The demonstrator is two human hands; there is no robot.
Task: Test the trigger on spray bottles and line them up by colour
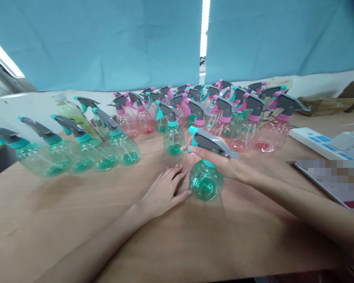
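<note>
A green spray bottle [205, 181] with a grey trigger head stands on the wooden table [76, 220] just in front of me. My right hand [224, 163] is wrapped round its neck, under the grey head. My left hand [165, 190] lies flat on the table with its fingers stretched out, and the fingertips reach the bottle's left side.
Several green spray bottles [85, 151] stand in a row at the left. Several pink and green ones [224, 114] crowd the back of the table. A white power strip [321, 141] and a flat device [333, 179] lie at the right. Blue curtains hang behind.
</note>
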